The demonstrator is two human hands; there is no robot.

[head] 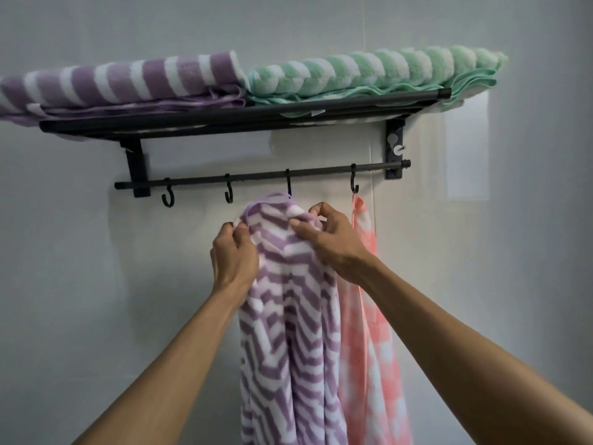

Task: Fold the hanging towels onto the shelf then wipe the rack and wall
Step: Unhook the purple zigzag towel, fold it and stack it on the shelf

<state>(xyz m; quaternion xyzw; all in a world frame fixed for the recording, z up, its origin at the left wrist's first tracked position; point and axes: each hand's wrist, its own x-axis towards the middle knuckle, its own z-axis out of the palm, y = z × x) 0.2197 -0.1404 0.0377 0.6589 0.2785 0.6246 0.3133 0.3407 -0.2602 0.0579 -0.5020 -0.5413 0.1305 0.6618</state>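
A: Hands?
B: Left hand (234,255) pinches the left top edge of the purple zigzag towel (288,316), fingers curled on the cloth. Right hand (324,239) grips the bunched top just below the third hook (288,187). Probably spreading the top so the loop slips off that hook; I can't tell if it's off yet.
A: Other towels?
B: Pink towel (369,332) hangs from the fourth hook (354,184), right of the third hook, just beside the purple one. Above the third hook, the shelf (224,118) carries a folded purple striped towel (128,81) and a folded green striped towel (369,72), side by side, touching.
A: Room?
B: Plain grey wall (80,284); black rail (256,178) on brackets. The two hooks left of the third hook are bare. No wiping cloth in view.
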